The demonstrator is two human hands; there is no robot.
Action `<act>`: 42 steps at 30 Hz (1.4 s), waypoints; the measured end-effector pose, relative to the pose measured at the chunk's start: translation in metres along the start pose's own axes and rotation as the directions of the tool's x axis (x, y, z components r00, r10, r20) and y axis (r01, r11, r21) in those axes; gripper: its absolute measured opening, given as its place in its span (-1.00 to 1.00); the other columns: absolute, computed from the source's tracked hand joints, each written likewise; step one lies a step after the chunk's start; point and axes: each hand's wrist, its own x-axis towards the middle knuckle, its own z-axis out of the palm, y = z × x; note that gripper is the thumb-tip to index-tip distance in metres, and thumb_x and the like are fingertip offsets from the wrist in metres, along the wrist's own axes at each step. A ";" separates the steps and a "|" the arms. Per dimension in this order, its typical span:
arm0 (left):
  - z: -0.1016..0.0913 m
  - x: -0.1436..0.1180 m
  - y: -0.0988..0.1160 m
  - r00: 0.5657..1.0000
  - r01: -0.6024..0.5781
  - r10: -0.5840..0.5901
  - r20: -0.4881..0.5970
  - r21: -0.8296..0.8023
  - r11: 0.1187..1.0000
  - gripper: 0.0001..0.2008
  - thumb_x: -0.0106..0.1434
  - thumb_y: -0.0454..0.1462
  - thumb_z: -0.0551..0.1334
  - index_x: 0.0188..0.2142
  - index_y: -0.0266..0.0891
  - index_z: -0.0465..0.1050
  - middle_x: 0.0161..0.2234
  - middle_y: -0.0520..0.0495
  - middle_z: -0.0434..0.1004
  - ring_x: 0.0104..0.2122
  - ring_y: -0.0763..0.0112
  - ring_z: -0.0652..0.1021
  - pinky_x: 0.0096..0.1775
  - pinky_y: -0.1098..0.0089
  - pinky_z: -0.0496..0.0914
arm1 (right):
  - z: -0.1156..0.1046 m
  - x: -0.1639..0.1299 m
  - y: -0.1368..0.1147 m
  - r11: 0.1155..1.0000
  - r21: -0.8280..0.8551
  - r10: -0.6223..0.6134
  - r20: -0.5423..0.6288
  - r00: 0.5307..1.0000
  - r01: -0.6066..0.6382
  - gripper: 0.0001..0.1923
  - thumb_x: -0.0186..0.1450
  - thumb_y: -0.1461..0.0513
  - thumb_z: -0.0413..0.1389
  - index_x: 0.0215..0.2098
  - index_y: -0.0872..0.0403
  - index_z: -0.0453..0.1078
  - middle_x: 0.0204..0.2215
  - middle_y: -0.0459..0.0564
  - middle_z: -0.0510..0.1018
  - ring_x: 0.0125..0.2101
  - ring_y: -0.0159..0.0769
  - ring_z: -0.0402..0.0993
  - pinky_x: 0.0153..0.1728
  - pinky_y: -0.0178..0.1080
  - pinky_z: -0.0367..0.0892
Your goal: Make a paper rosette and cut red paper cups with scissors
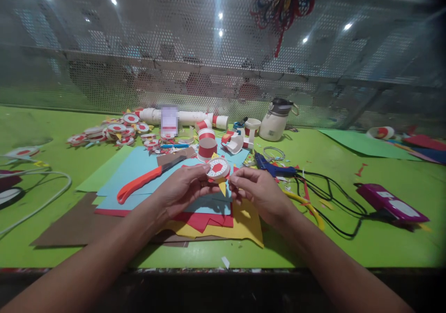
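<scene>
Now pinching a small round white-and-red paper disc (218, 169) with left hand (181, 188) and right hand (256, 190), fingers closed (yellow point beneath); steady alignment needed next, over green worktop (348, 248).

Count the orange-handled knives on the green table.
1. The orange-handled knife lies on the blue paper sheet, just beyond the left hand. Others may be hidden under the paper sheets or clutter.

A paper disc (218, 169) is held between both hands above stacked paper sheets (209, 220); a knife (146, 180) lies left, a glue gun (273, 166) right.
</scene>
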 end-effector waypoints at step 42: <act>0.006 -0.009 -0.002 0.962 -0.257 0.221 0.161 0.251 0.933 -0.70 0.21 -0.21 0.21 -0.08 -0.25 0.48 -0.14 -0.18 0.52 -0.30 0.35 0.51 -0.27 0.37 0.43 | 0.001 -0.005 -0.006 0.977 -0.115 -0.193 -0.102 0.976 0.181 -0.70 0.16 0.05 0.19 -0.29 0.12 0.43 -0.45 -0.06 0.49 -0.49 -0.40 0.34 -0.46 -0.31 0.30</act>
